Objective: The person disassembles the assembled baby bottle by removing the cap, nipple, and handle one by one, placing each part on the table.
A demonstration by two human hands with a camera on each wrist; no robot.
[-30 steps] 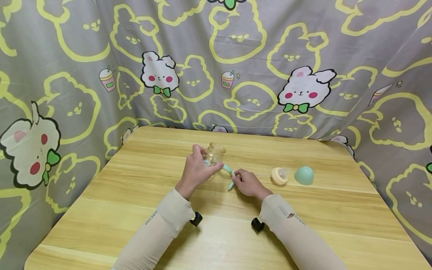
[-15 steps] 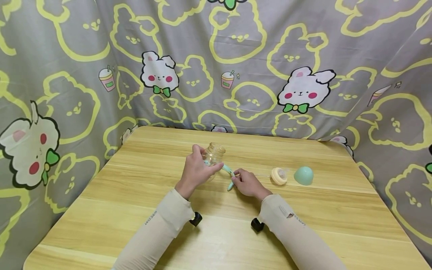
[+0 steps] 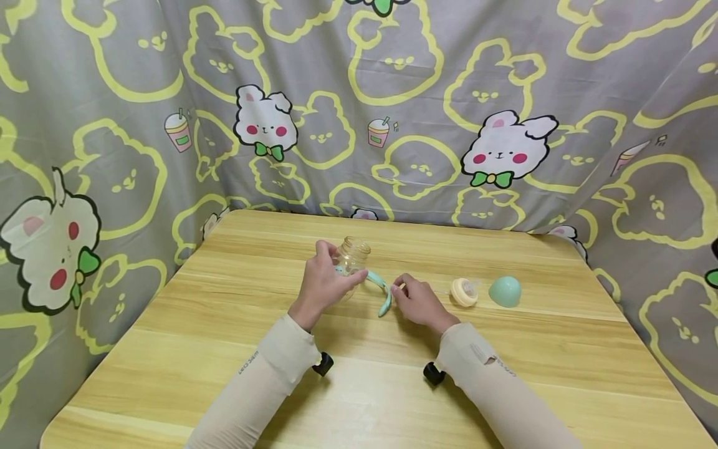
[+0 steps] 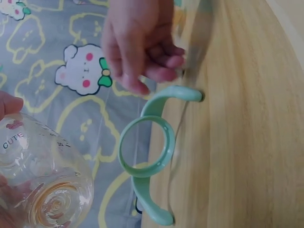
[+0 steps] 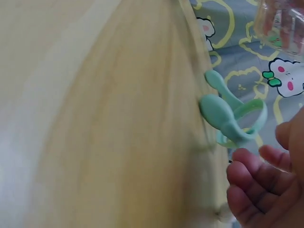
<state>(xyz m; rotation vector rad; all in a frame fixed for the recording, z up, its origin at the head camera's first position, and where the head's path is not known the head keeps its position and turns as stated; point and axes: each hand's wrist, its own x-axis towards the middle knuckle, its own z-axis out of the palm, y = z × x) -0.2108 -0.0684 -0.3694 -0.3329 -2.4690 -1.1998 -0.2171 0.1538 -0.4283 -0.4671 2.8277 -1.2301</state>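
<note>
My left hand grips a clear, amber-tinted baby bottle, its threaded neck up and without a cap. In the left wrist view, printing and measuring marks show on the bottle, which is held off the table. A mint-green bottle handle, a ring with two curved grips, stands on the tabletop. It sits just right of the bottle in the head view, partly behind my left thumb. Beside it is my right hand, fingers loosely bent and holding nothing. Its fingertips are close to the ring.
To the right of my right hand lies a pale yellow nipple collar with a thin straw. Farther right stands a mint-green domed cap. A patterned curtain hangs behind the wooden table.
My right hand has let go of the green handle and drawn slightly to the right. The left hand has shifted a little left with the bottle.
</note>
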